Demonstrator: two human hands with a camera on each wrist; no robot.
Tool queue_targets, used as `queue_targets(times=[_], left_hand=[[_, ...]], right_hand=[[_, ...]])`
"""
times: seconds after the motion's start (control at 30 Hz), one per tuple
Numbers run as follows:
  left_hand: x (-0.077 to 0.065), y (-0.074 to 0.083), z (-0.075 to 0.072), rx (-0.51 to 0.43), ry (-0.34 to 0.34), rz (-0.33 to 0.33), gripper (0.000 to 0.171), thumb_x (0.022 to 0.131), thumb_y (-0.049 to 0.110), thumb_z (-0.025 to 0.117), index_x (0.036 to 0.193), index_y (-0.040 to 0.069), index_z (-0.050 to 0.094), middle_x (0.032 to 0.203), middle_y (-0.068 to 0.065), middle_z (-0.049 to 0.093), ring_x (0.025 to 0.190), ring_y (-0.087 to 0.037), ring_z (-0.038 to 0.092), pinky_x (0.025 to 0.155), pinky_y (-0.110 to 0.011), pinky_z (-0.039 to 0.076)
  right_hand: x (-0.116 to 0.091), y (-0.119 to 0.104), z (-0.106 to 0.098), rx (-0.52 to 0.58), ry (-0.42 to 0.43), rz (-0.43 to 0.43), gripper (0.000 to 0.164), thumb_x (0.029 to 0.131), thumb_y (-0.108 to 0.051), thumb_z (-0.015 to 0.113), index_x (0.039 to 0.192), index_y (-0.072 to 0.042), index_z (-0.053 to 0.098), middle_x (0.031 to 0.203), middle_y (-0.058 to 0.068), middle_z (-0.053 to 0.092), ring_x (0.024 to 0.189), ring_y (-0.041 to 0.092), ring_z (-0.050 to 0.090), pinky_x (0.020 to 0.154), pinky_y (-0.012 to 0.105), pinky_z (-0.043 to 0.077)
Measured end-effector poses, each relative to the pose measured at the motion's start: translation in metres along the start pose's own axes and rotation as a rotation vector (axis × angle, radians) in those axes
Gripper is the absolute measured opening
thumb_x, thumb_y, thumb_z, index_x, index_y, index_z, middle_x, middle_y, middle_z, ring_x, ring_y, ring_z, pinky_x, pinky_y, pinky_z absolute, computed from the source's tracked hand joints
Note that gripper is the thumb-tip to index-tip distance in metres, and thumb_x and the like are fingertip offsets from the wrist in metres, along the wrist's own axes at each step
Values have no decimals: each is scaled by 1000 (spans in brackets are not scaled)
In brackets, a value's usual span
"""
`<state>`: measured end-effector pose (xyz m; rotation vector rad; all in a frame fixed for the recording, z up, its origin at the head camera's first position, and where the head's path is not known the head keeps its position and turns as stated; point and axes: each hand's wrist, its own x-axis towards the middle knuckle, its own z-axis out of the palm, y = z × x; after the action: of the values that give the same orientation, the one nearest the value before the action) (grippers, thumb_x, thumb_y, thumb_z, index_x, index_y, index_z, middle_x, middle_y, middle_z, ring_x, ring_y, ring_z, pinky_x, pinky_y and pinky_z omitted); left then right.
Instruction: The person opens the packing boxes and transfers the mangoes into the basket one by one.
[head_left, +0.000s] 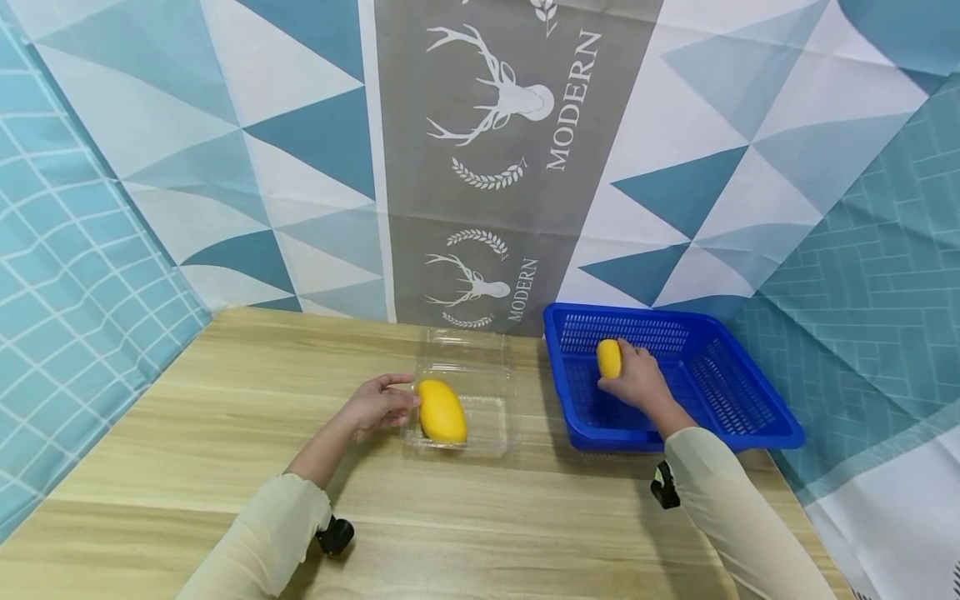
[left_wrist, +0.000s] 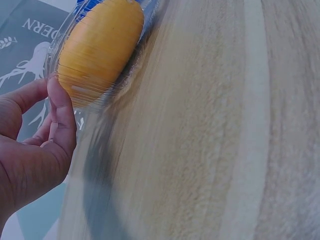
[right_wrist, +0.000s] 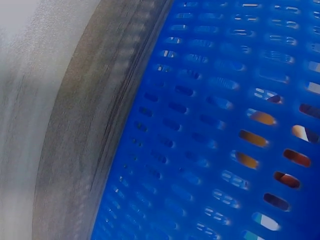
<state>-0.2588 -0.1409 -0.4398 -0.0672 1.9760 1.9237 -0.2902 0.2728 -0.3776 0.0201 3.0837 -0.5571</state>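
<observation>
A yellow mango (head_left: 442, 412) lies in a clear plastic container (head_left: 491, 425) with its lid raised at the back. My left hand (head_left: 380, 403) pinches the container's left wall between thumb and fingertips; the left wrist view shows this hand (left_wrist: 42, 130) beside the mango (left_wrist: 102, 45), which sits behind the clear plastic. Within the blue basket (head_left: 566, 408), my right hand (head_left: 636, 379) grips a second mango (head_left: 609, 358) above the bottom. From the right wrist, the basket's slotted wall (right_wrist: 200, 120) hides most of that hand, and bits of yellow show through the slots.
The wooden table (head_left: 450, 525) bears both the container and the basket, the basket at the right edge. Patterned cloth (head_left: 480, 192) hangs along the back and both sides. A black wrist device (head_left: 335, 536) sits below each sleeve.
</observation>
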Motion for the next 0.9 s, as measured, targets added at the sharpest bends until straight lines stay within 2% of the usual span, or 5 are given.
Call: queue_targets(times=[0.57,0.9], left_hand=[[-1,2,-1,8,-5,10,61,88,11,63,141,2,33,89,1,59,68,-7,53,60,-16,53],[1,0,-1,2,-6,0,60,88,11,63,140,2,34,89,0,60,67,-7,53,61,-17,52]], right_hand=[[6,8,-1,-18,-4,-13,86,80,-26,67,145,5,20,133,36,35,106,43,47,81,54,48],[5,13,0,-7,-19,-7,86,81,-26,66,146,4,18,134,36,34,107,44,46,85,57,47]])
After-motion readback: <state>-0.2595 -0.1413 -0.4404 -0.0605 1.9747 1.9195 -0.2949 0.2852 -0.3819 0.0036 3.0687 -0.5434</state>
